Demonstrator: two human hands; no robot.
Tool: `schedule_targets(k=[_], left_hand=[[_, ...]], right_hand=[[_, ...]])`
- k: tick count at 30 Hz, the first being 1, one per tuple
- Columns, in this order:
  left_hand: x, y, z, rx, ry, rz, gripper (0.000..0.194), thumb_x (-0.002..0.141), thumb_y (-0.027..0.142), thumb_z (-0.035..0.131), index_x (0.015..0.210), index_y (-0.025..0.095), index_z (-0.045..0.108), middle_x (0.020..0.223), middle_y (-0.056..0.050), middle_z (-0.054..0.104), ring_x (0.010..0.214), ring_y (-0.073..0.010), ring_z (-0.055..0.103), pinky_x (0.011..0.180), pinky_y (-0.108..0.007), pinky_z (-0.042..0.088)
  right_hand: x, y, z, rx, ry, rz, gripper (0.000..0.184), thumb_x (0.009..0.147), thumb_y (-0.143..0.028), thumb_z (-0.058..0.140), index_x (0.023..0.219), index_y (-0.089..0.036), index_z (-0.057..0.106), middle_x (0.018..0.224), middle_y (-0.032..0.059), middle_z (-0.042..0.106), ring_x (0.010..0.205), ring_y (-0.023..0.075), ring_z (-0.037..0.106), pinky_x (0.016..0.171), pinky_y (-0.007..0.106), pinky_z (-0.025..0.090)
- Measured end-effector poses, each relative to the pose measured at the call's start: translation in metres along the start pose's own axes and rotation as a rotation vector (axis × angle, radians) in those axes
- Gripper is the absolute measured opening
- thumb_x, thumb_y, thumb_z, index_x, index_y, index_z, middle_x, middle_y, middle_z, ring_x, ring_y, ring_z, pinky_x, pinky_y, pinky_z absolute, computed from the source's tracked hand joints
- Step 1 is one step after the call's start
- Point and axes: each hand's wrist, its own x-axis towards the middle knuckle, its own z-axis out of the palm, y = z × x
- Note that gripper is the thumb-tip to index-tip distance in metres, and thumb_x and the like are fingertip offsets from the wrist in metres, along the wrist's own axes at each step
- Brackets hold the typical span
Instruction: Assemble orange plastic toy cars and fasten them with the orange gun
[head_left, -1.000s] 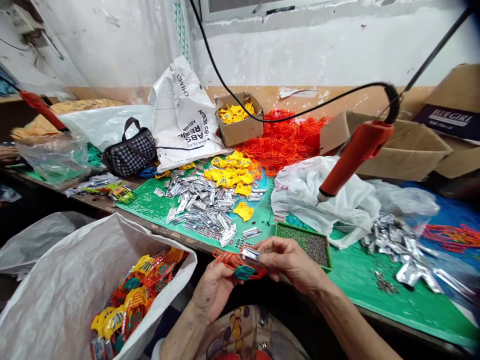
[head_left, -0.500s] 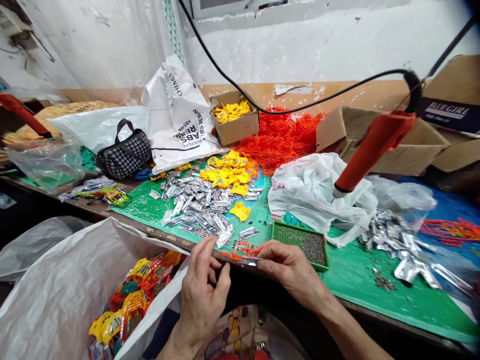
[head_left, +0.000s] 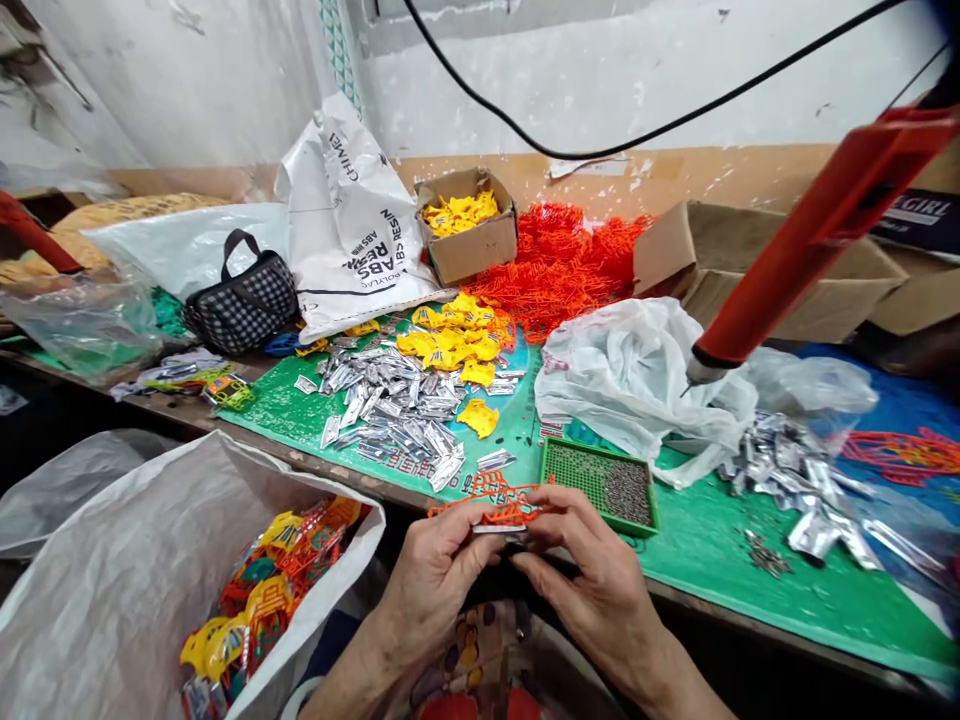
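Observation:
My left hand [head_left: 442, 565] and my right hand [head_left: 592, 575] both pinch an orange plastic frame [head_left: 491, 500] with a silver piece under it, just in front of the table edge. Both hands are closed on it. Behind them on the green mat [head_left: 300, 410] lies a pile of silver parts [head_left: 390, 410] and yellow plastic pieces [head_left: 450, 345]. A small green tray [head_left: 581, 465] of tiny screws sits beside my right hand. An orange electric screwdriver [head_left: 817, 225] hangs on a cable above the right side.
A large white sack [head_left: 135, 570] with assembled coloured parts stands at my lower left. Further back are a heap of orange frames [head_left: 570, 260], a cardboard box [head_left: 469, 255] of yellow pieces, a white resin bag [head_left: 352, 230], a checked pouch [head_left: 244, 305], plastic bags and cardboard boxes [head_left: 757, 270].
My left hand has come back onto the orange frame, which both hands now hold flat. The hanging screwdriver has swung up and to the right in view.

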Motion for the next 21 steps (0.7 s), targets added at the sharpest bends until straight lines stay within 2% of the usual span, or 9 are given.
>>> schedule_targets(k=[4, 6, 9, 14, 21], left_hand=[[-0.004, -0.007, 0.003, 0.047, 0.025, 0.087, 0.019, 0.094, 0.019, 0.058, 0.109, 0.021, 0.070, 0.091, 0.000, 0.077, 0.077, -0.0116, 0.072, 0.071, -0.016, 0.055], [-0.005, -0.010, 0.003, 0.098, 0.037, 0.154, 0.019, 0.093, 0.018, 0.060, 0.110, 0.020, 0.069, 0.097, -0.002, 0.078, 0.083, -0.0129, 0.073, 0.076, -0.017, 0.056], [-0.005, -0.014, 0.001, 0.172, 0.059, 0.279, 0.019, 0.093, 0.017, 0.059, 0.110, 0.020, 0.067, 0.094, -0.003, 0.077, 0.084, -0.0137, 0.074, 0.076, -0.018, 0.057], [-0.001, -0.018, -0.001, 0.224, 0.091, 0.435, 0.019, 0.095, 0.021, 0.058, 0.112, 0.020, 0.067, 0.094, -0.006, 0.078, 0.086, -0.0169, 0.075, 0.078, -0.023, 0.060], [-0.001, -0.019, -0.005, 0.306, 0.059, 0.549, 0.016, 0.095, 0.021, 0.057, 0.109, 0.017, 0.064, 0.097, -0.010, 0.078, 0.090, -0.0167, 0.075, 0.084, -0.023, 0.060]], right_hand=[[-0.003, -0.002, 0.002, -0.023, 0.042, -0.003, 0.019, 0.086, -0.001, 0.060, 0.095, -0.018, 0.062, 0.098, 0.0090, 0.066, 0.095, 0.0157, 0.066, 0.084, 0.024, 0.057], [-0.001, -0.003, 0.002, 0.009, 0.033, 0.008, 0.017, 0.085, -0.002, 0.061, 0.091, -0.017, 0.063, 0.094, 0.0074, 0.066, 0.088, 0.0138, 0.067, 0.078, 0.022, 0.057], [0.001, -0.004, 0.000, 0.059, 0.032, 0.045, 0.015, 0.085, -0.004, 0.064, 0.087, -0.018, 0.063, 0.090, 0.0053, 0.066, 0.081, 0.0124, 0.066, 0.071, 0.020, 0.056], [-0.002, -0.003, 0.000, 0.101, 0.039, 0.084, 0.013, 0.086, -0.007, 0.065, 0.089, -0.020, 0.066, 0.091, 0.0049, 0.069, 0.081, 0.0137, 0.069, 0.071, 0.022, 0.058], [-0.011, -0.004, 0.004, -0.003, 0.080, 0.023, 0.014, 0.088, -0.007, 0.060, 0.092, -0.019, 0.067, 0.091, 0.0077, 0.068, 0.078, 0.0132, 0.069, 0.068, 0.021, 0.058]])
